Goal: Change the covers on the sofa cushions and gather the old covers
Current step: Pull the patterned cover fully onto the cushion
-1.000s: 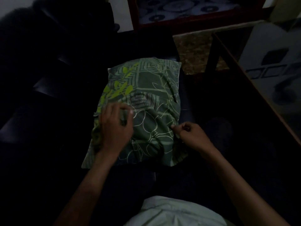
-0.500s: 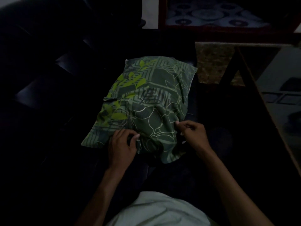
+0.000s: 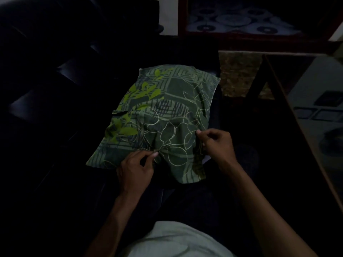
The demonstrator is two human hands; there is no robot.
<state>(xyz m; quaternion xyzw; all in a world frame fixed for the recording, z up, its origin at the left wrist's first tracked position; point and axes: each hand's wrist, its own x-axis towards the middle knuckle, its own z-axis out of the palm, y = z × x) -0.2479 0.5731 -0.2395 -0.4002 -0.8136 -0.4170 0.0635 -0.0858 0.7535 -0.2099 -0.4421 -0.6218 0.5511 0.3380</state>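
Observation:
A cushion in a green cover [image 3: 167, 112] with lime leaves and pale line drawings lies on the dark sofa seat in front of me. My left hand [image 3: 136, 168] pinches a bunched fold of the cover near its near edge. My right hand [image 3: 216, 143] grips the cover's right near corner, fingers curled into the cloth. A sliver of white shows under the cover beside my right hand. The near end of the cover is wrinkled and hangs loose toward me.
The black quilted sofa [image 3: 46, 112] fills the left and the area round the cushion. A dark wooden table with a glass top [image 3: 313, 112] stands to the right. A patterned rug [image 3: 239, 73] and a patterned mat [image 3: 241, 21] lie beyond.
My left hand slid from the middle of the cover down to its near edge and gathered a fold there. The right hand kept its hold at the right corner.

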